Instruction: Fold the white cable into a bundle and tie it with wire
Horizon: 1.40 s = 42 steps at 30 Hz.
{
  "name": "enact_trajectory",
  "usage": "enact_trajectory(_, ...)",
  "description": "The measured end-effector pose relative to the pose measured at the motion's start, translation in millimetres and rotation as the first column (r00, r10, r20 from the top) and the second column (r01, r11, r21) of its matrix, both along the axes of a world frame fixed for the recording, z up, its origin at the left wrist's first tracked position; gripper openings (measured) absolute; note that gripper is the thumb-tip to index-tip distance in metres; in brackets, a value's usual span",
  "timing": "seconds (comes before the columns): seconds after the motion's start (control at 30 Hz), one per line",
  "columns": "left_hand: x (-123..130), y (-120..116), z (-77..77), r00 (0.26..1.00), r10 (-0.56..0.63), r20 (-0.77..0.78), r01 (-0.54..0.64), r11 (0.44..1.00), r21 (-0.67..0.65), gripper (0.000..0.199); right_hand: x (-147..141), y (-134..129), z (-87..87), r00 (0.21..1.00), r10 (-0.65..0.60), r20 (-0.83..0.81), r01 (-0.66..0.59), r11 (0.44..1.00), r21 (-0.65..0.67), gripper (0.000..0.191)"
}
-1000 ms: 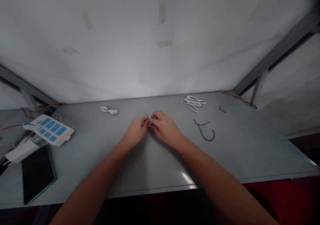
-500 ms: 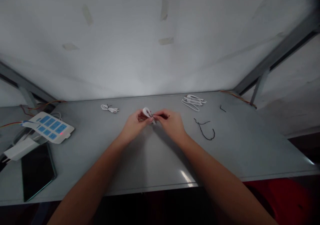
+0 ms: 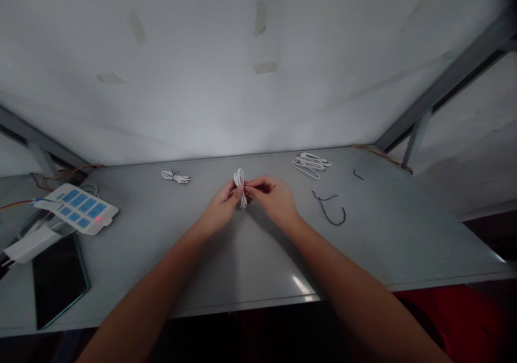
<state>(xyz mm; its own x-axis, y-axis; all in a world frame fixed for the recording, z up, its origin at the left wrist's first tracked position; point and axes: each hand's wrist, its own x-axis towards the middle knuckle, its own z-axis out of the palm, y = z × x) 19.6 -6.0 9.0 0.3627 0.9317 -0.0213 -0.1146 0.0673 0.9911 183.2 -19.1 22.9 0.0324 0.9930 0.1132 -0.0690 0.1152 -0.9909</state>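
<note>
My left hand point(image 3: 223, 204) is closed around a coiled white cable point(image 3: 239, 176), which stands nearly upright above the table with its loops at the top. At the coil's right side, my right hand point(image 3: 274, 197) is pinched at its middle, where a short dark bit of twist tie shows between the fingertips. Most of that tie is hidden by the fingers. Left of my hands lies another white cable bundle point(image 3: 176, 177) bound with a black tie. To the right rest a loosely coiled white cable point(image 3: 311, 165) and some black twist ties point(image 3: 330, 215).
A white power strip with blue sockets point(image 3: 83, 207) sits at the left, beside a white adapter point(image 3: 32, 244) and a dark phone or tablet point(image 3: 60, 282). A short black tie point(image 3: 358, 175) lies far right. The grey table point(image 3: 258, 266) meets a pale wall behind.
The coiled cable has turned more upright in my left hand, so its loops and lower end show more. Both hands stay close together, with my right fingertips still at the coil.
</note>
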Motion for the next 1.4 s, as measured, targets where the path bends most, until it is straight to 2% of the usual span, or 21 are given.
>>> enact_trajectory(0.17,3,-4,-1.7,0.998,0.049,-0.027,-0.051,0.996,-0.071,0.034,-2,-2,-1.3,0.976,-0.038,0.215,0.025,0.998,0.063,0.008)
enact_trajectory(0.23,3,-4,0.0,0.995,0.082,-0.052,-0.086,0.993,-0.082,0.033,-1,-1,-0.5,0.968,-0.048,0.246,0.035,0.998,0.055,0.007)
enact_trajectory(0.3,3,-4,3.4,0.993,0.103,-0.061,-0.108,0.99,-0.089,0.033,1,0,0.1,0.984,0.033,0.173,-0.031,0.999,-0.017,0.013)
enact_trajectory(0.37,3,-4,7.5,0.994,0.102,-0.028,-0.104,0.989,-0.101,0.031,4,2,0.6,0.985,0.165,0.05,-0.159,0.982,-0.101,0.02)
enact_trajectory(0.43,3,-5,11.4,0.996,0.081,0.028,-0.077,0.988,-0.131,0.029,5,2,1.2,0.973,0.227,0.034,-0.222,0.968,-0.117,0.02)
enact_trajectory(0.47,2,-5,13.1,0.996,0.07,0.054,-0.061,0.987,-0.151,0.028,5,2,1.8,0.973,0.209,0.098,-0.201,0.976,-0.086,0.017)
enact_trajectory(0.53,2,-6,16.3,0.994,0.059,0.09,-0.04,0.98,-0.195,0.026,5,-2,3.2,0.938,0.107,0.33,-0.132,0.99,0.054,0.011)
enact_trajectory(0.63,2,-8,19.3,0.991,0.079,0.111,-0.051,0.97,-0.236,0.022,3,-8,5.4,0.78,-0.06,0.623,-0.159,0.944,0.29,0.021)
enact_trajectory(0.73,3,-9,18.9,0.989,0.109,0.099,-0.083,0.967,-0.239,0.022,3,-12,6.0,0.678,-0.145,0.72,-0.221,0.895,0.388,0.025)
enact_trajectory(0.83,4,-9,15.2,0.991,0.122,0.062,-0.107,0.973,-0.206,0.023,3,-12,5.1,0.648,-0.169,0.743,-0.254,0.872,0.419,0.02)
enact_trajectory(0.97,6,-10,11.0,0.992,0.122,0.011,-0.119,0.979,-0.167,0.027,1,-9,3.4,0.648,-0.119,0.753,-0.268,0.889,0.371,0.017)
enact_trajectory(1.1,7,-11,11.0,0.994,0.101,-0.045,-0.106,0.986,-0.126,0.026,-2,-8,1.9,0.669,-0.089,0.738,-0.177,0.945,0.275,0.017)
enact_trajectory(1.23,7,-11,11.4,0.991,0.065,-0.117,-0.07,0.997,-0.044,0.025,-1,-7,1.1,0.693,-0.079,0.716,-0.128,0.965,0.229,0.013)
enact_trajectory(1.3,6,-10,11.5,0.99,0.043,-0.131,-0.043,0.999,-0.003,0.025,1,-5,1.0,0.718,-0.071,0.693,-0.129,0.964,0.233,0.013)
enact_trajectory(1.4,2,-7,12.4,0.986,-0.01,-0.166,0.03,0.993,0.118,0.023,7,-3,1.6,0.799,-0.01,0.601,-0.138,0.97,0.201,0.013)
